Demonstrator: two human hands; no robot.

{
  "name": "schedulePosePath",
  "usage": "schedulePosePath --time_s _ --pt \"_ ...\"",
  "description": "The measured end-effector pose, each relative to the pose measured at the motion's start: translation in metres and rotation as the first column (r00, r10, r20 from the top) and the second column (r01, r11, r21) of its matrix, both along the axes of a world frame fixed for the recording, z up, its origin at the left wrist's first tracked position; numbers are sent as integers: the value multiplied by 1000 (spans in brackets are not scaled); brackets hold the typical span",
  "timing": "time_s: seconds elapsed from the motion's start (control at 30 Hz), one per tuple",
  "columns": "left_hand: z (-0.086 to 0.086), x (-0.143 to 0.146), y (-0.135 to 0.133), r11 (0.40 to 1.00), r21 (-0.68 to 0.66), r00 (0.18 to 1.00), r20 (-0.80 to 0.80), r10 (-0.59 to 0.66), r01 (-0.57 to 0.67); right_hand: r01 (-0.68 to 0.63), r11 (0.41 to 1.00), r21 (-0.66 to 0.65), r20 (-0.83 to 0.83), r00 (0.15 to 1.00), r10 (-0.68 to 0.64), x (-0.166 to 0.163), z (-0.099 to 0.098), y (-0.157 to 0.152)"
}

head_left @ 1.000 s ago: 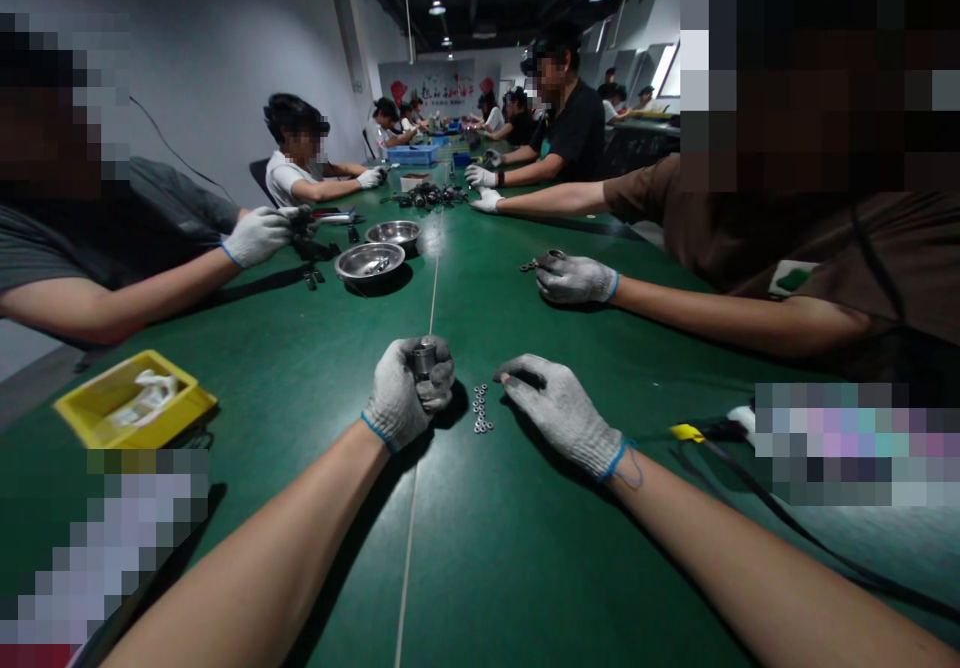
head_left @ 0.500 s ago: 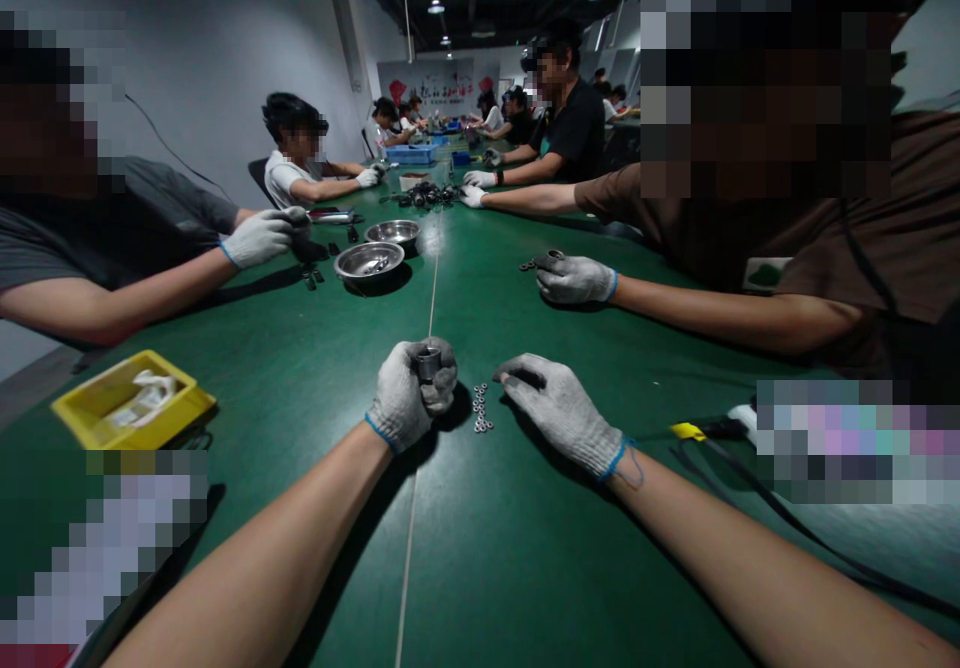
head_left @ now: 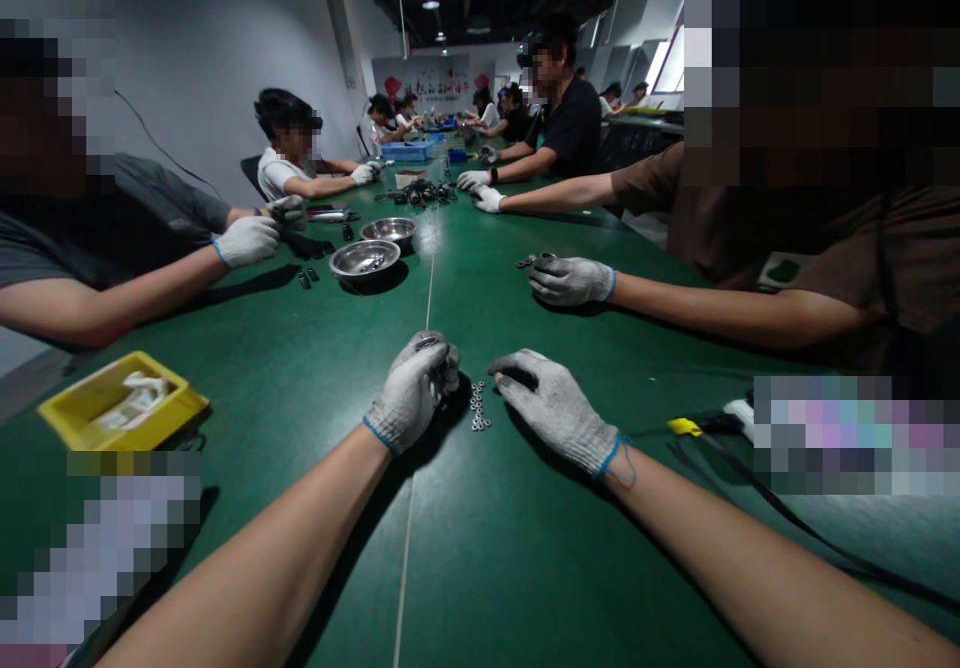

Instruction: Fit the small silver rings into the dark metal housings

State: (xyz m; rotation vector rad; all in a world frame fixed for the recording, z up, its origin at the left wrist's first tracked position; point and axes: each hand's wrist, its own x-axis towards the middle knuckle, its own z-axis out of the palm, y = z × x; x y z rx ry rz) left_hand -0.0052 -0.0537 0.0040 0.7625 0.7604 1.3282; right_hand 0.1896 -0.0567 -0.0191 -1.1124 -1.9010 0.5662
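My left hand [head_left: 415,390], in a grey knit glove, is closed around a small metal cylinder [head_left: 427,343] whose top barely shows above the fingers. It rests on the green table [head_left: 487,548]. Just right of it lies a small heap of metal rings [head_left: 478,407]. My right hand [head_left: 553,410], also gloved, lies on the table beside the rings with its fingers curled down and the fingertips near them; nothing shows in it.
A yellow bin [head_left: 120,408] sits at the left edge. Two steel bowls [head_left: 365,259] stand farther up the table. A neighbour's gloved hand [head_left: 570,280] rests at the right, another [head_left: 246,240] at the left. A yellow-tipped cable [head_left: 686,427] lies at right.
My left hand has tipped forward and closed more over the cylinder, so less of it shows. My right hand has stayed beside the rings. The view shifted slightly.
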Motion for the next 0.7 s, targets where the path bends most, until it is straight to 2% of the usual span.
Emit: schedulePosePath --time_s 0.17,0.3,0.43,0.53,0.7 --pt "-6 6 2 997 40 997 -29 66 -64 8 1000 8 14 1000 -9 0 -1 0" --pt "-8 8 -1 985 99 970 -185 159 -142 14 1000 8 9 1000 -14 1 -2 1" --pt "-5 8 -7 975 197 919 -357 169 -103 12 1000 2 4 1000 -12 0 0 0" --pt "-7 7 -8 946 297 882 -400 249 -132 5 1000 -8 5 1000 -5 0 2 -1" --pt "-13 7 -6 927 344 819 -483 309 -147 0 1000 -7 7 1000 0 0 2 -1"
